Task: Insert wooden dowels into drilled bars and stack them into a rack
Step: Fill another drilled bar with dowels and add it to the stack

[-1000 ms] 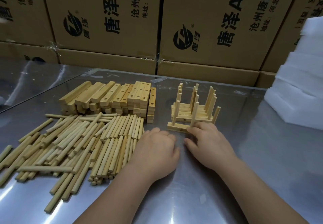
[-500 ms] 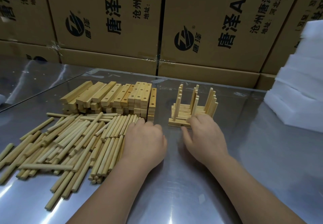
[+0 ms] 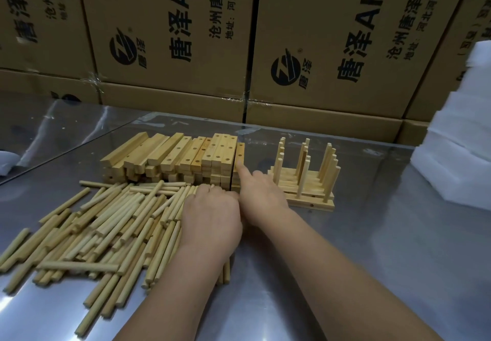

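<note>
The left hand [image 3: 212, 215] lies palm down on the right edge of the pile of dowels [image 3: 106, 223]. Its fingertips bend down among the dowels and are hidden, so I cannot tell if it holds one.

The right hand [image 3: 261, 199] is just beside the left one. Its index finger is stretched forward and touches the near end of the single bar [image 3: 240, 152], which stands on edge at the right side of the stack of drilled bars [image 3: 170, 157]. The other fingers are bent, and this hand grips nothing that I can see.

The rack [image 3: 305, 184], made of bars with upright dowels, stands on the metal table [image 3: 372, 247] just to the right of the right hand. The loose dowels lie in front of the stack of bars.

Cardboard boxes [image 3: 172, 35] stand behind the table, and white foam sheets [image 3: 462, 141] are piled at the right.
</note>
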